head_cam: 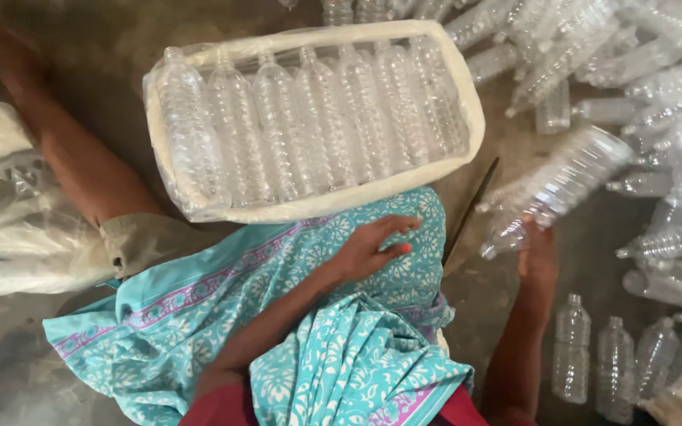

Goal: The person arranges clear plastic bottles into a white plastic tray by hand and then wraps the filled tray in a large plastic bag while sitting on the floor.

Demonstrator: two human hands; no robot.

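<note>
Nearest, the left hand (pixel 376 246) lies flat and open, empty, on turquoise floral cloth (pixel 222 315). Right hand (pixel 537 251) is closed around a clear ribbed plastic bottle (pixel 558 189), lifted and blurred, beside the bag. Beyond, a white plastic-lined bag (pixel 313 207) holds seven bottles lying side by side on grey concrete floor (pixel 96 47). Loose bottles (pixel 665 102) are heaped at right.

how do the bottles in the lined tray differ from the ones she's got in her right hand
The bottles in the tray lie flat, side by side in one neat row, untouched; the bottles in the right hand are a loose bunch, lifted off the floor and tilted. The tray bottles look sharp, while the held ones are motion-blurred. Both sets are clear, empty, ribbed plastic bottles. The left hand rests on the patterned cloth.
</note>
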